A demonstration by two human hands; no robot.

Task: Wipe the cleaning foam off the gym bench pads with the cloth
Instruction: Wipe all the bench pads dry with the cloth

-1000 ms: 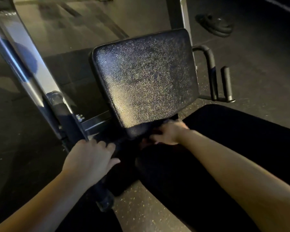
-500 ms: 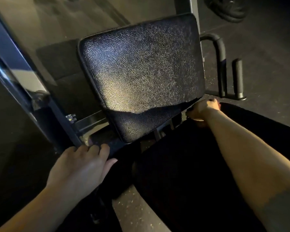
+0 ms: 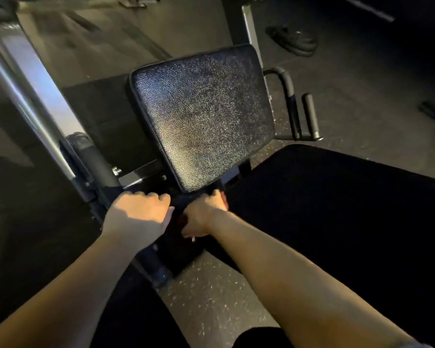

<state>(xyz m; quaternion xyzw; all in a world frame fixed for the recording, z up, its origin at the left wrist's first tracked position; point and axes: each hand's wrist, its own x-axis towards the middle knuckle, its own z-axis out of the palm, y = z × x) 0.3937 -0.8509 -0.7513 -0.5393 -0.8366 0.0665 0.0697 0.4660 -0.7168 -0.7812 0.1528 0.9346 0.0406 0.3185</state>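
Both hands sit side by side below the pad. The left hand curls its fingers over the dark frame bar. The right hand reaches into shadow; its grip and any cloth cannot be told. Just beyond them rises the black textured leather bench pad, tilted, glistening.

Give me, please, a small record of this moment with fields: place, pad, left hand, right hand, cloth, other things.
place: dim gym, speckled rubber floor
pad: black textured pad, tilted, glossy under the light
left hand: left hand rests on the dark frame just below the pad's near edge, fingers curled
right hand: right hand beside it, under the pad's near corner
cloth: too dark to make out
other things: padded handles right of the pad; weight plates on the floor behind
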